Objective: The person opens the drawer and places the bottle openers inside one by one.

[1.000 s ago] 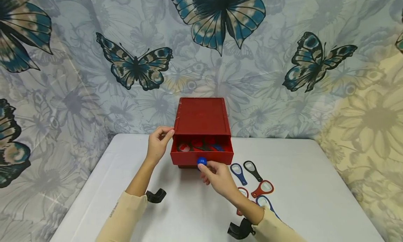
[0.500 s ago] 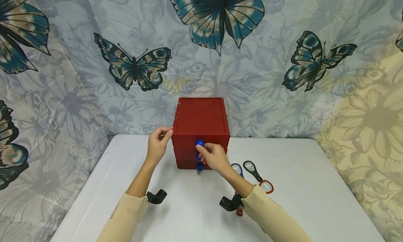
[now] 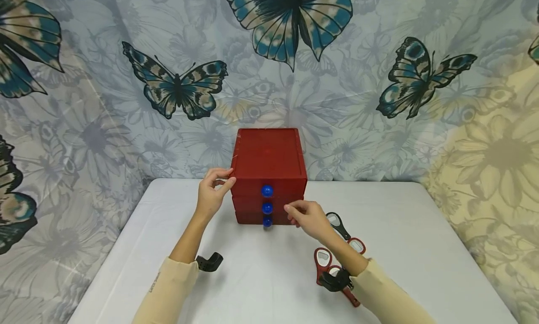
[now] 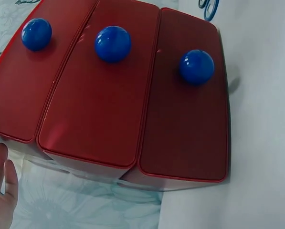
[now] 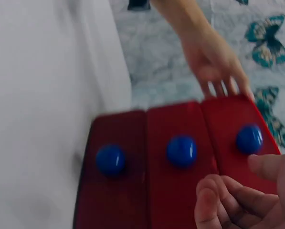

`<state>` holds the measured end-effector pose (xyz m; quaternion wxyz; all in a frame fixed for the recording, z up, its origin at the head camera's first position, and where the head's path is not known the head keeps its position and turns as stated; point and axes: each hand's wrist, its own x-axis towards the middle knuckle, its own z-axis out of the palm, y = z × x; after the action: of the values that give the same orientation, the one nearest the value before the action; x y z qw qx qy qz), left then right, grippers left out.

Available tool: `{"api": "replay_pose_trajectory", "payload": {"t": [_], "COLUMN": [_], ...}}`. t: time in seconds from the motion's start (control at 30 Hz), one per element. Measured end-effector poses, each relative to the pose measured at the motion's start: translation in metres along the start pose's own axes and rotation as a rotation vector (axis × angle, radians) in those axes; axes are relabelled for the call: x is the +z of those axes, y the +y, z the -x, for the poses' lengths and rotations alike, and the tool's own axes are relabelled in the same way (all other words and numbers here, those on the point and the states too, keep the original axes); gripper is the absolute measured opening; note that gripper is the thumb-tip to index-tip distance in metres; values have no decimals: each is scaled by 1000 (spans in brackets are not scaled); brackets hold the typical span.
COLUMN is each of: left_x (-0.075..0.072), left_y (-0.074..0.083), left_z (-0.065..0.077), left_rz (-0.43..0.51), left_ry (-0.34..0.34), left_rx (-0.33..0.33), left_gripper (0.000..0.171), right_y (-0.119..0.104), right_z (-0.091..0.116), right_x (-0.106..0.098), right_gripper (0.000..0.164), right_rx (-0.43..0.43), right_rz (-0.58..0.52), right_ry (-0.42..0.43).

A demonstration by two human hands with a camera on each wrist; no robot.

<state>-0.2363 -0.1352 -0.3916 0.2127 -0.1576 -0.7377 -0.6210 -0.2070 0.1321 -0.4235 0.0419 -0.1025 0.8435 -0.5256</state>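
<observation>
A red box of three stacked drawers (image 3: 269,155) stands at the back of the white table, all its drawers pushed in. Round blue knobs sit on the fronts: the top knob (image 3: 267,190), middle knob (image 3: 267,208) and bottom knob (image 3: 267,221). My left hand (image 3: 210,193) touches the box's upper left front corner with its fingertips, the fingers mostly straight in the right wrist view. Just off the right side of the drawer fronts hovers my right hand (image 3: 309,218), fingers loosely curled and holding nothing. In the right wrist view its fingers (image 5: 233,202) overlap the drawer fronts.
Right of the box lie several flat handled pieces with oval ring heads, resembling bottle openers: a black one (image 3: 338,225) and red ones (image 3: 323,263) among them. My right forearm covers part of the group. A butterfly-print cloth (image 3: 337,94) hangs behind the table (image 3: 244,286).
The drawer holding red, blue and black pieces has been pushed in by my right hand at its blue knob. That hand has since let go and moved right. My left hand stays at the corner.
</observation>
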Motion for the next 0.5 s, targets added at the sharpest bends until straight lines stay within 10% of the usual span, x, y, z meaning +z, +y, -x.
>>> {"api": "replay_pose_trajectory", "payload": {"t": [0.23, 0.5], "left_x": [2, 8], "left_y": [-1, -6], "left_z": [-1, -3], "left_rz": [8, 51], "left_ry": [44, 103], "left_rx": [2, -25], "left_gripper": [20, 13], "right_y": [32, 66], "right_z": [35, 69], "right_x": [-43, -46], "right_gripper": [27, 25], "right_rx": [90, 228], "right_rz": [119, 123], "right_ry": [5, 27]}}
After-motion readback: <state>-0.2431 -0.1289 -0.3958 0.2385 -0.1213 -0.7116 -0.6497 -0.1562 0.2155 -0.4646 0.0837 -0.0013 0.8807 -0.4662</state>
